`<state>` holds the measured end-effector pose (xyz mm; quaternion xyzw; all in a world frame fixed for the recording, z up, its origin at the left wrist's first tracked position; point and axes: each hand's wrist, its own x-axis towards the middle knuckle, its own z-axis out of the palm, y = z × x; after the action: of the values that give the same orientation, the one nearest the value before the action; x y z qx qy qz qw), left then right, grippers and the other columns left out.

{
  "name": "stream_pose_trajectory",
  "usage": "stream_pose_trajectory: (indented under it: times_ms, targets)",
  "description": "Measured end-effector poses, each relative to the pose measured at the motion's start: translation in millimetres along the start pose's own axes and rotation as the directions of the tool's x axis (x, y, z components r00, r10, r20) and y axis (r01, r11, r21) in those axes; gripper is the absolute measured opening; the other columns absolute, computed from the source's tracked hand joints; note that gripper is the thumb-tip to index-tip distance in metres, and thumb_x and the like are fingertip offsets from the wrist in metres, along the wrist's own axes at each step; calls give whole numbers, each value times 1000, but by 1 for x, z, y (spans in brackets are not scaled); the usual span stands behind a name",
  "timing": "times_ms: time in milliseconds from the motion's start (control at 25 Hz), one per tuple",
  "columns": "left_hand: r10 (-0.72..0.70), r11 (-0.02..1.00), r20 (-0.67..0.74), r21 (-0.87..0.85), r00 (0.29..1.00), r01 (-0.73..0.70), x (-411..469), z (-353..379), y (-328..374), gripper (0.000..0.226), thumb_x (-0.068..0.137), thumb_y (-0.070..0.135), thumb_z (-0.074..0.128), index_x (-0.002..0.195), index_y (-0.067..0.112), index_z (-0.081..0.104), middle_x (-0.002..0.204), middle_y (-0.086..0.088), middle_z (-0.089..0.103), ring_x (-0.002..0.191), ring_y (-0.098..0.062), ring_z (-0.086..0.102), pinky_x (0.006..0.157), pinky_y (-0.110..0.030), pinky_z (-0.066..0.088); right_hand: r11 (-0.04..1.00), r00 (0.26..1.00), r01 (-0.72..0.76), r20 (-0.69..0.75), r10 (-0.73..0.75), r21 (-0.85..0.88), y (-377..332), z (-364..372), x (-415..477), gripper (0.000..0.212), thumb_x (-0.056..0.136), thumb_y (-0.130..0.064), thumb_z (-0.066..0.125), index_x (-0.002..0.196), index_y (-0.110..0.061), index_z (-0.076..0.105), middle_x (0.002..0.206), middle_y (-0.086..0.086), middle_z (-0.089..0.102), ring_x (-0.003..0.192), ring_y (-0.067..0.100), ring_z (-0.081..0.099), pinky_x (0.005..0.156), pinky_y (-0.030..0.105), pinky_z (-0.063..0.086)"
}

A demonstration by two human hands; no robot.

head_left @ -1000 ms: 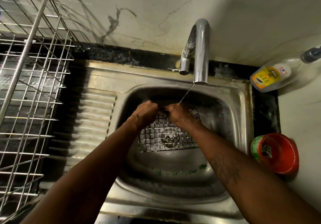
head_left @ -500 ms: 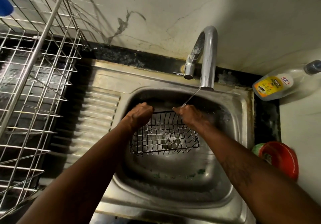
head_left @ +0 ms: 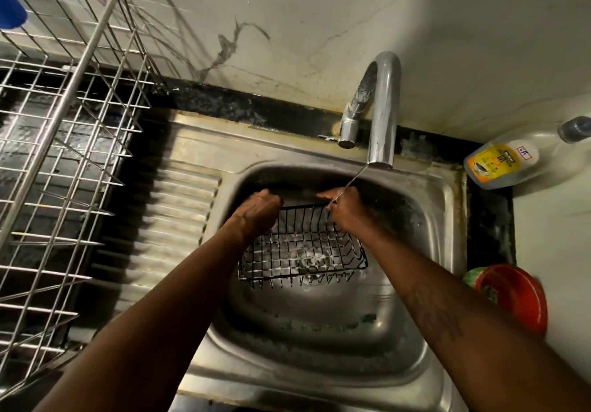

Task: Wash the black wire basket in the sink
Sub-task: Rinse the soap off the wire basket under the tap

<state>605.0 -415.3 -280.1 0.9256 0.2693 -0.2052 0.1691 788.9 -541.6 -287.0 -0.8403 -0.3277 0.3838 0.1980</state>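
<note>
The black wire basket (head_left: 300, 251) hangs tilted inside the steel sink (head_left: 438, 245), its open side facing me. My left hand (head_left: 257, 208) grips the far left corner of its rim. My right hand (head_left: 343, 207) grips the far right corner. A thin stream of water runs from the chrome tap (head_left: 382, 107) onto my right hand and the basket's rim. Water drops shine on the basket's wires.
A steel dish rack (head_left: 64, 155) stands on the left beside the ribbed drainboard (head_left: 179, 219). A dish-soap bottle (head_left: 505, 162) lies at the back right. A red bowl (head_left: 515, 296) sits on the counter at the right. Green bits lie in the sink's near bottom.
The basket has turned from lying flat, bottom up, to tilted with its open side toward me. My hands have spread apart along its far rim.
</note>
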Motion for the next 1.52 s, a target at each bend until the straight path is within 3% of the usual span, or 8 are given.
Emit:
stream_pose_trajectory:
  times_ms: [120,280,440,640,1000,1200,1400,1520]
  targets:
    - [-15,1000,6,-7,1000,15,3,-1,1,20,93,4,56,107,2,70,106,-25,69,97,-42,69,75,-40,55,980,999,-40,5,42,-193,12,-16,-9,32,105,-27,44,87,-19,69,85,7,68,77,27,66,66,35,54]
    - [-7,1000,22,2,1000,7,8,-3,3,20,91,3,57,105,1,71,103,-25,71,98,-42,70,75,-42,56,880,992,128,77,-104,-457,1,-11,-23,32,105,-14,37,92,-13,66,84,5,61,77,21,61,61,30,47]
    - [0,1000,12,3,1000,0,12,-4,12,22,92,4,56,109,5,71,105,-21,72,99,-40,70,76,-42,57,891,970,234,154,-187,-389,-9,15,-16,25,98,-7,49,106,-22,68,94,2,65,81,16,63,71,34,58]
    - [-14,995,3,-95,1000,14,25,-2,22,21,94,14,61,110,16,74,106,-15,72,98,-35,71,76,-39,57,968,996,80,51,-70,-236,31,1,-1,18,94,-43,65,110,-38,72,109,-4,67,83,10,65,72,33,59]
    - [-61,970,-22,-235,998,54,43,-7,44,22,96,22,65,115,13,74,107,-17,71,100,-33,69,83,-37,54,959,999,-14,42,27,-284,44,-15,1,26,98,-27,62,122,-34,67,119,-3,47,92,13,51,76,28,46]
    - [-57,952,-48,-303,997,40,44,-4,61,18,94,15,63,105,11,77,99,-17,75,94,-36,71,80,-40,57,929,989,140,92,-115,-343,32,-9,-4,25,98,-16,56,108,-26,76,96,2,69,71,11,59,58,25,46]
    - [-4,914,-40,-406,999,-13,43,-6,68,18,96,7,60,100,4,77,96,-16,77,91,-32,71,76,-33,52,866,981,191,103,-162,-462,27,-15,-16,35,95,-7,49,110,-25,75,96,9,70,84,27,67,76,36,57]
    - [-15,897,-34,-443,999,-2,42,-6,62,15,93,5,66,104,4,77,101,-13,77,97,-30,71,80,-29,52,846,978,207,127,-166,-492,31,-22,-18,36,97,-10,49,118,-29,72,97,9,69,89,27,67,72,31,51]
